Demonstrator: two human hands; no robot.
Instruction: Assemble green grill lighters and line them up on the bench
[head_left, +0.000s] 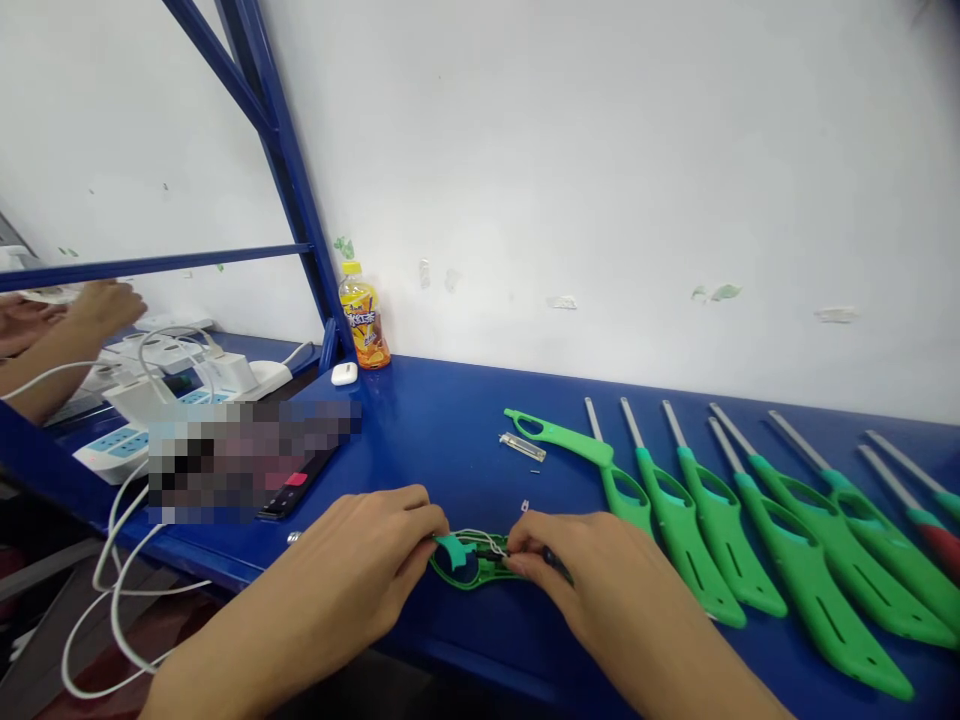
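Note:
An opened green lighter shell [480, 573] lies at the front edge of the blue table, with a teal trigger piece [455, 553] and white wires inside. My left hand [394, 545] is closed around the shell's left end. At its right end my right hand [551, 555] pinches by the wires, with a dark, thin item partly hidden under the fingers. Behind the hands lie a loose green shell half [559, 437], a metal part [523, 446] and a tiny metal piece [525, 506].
Several green lighters [701, 520] with metal stems lie at the right. A drink bottle [364, 318] and white case [344, 374] stand behind left. Power strips [112, 452] with white cables, a blurred phone [296, 490] and a blue frame [289, 180] are left. Another person's hand [109, 305] shows beyond.

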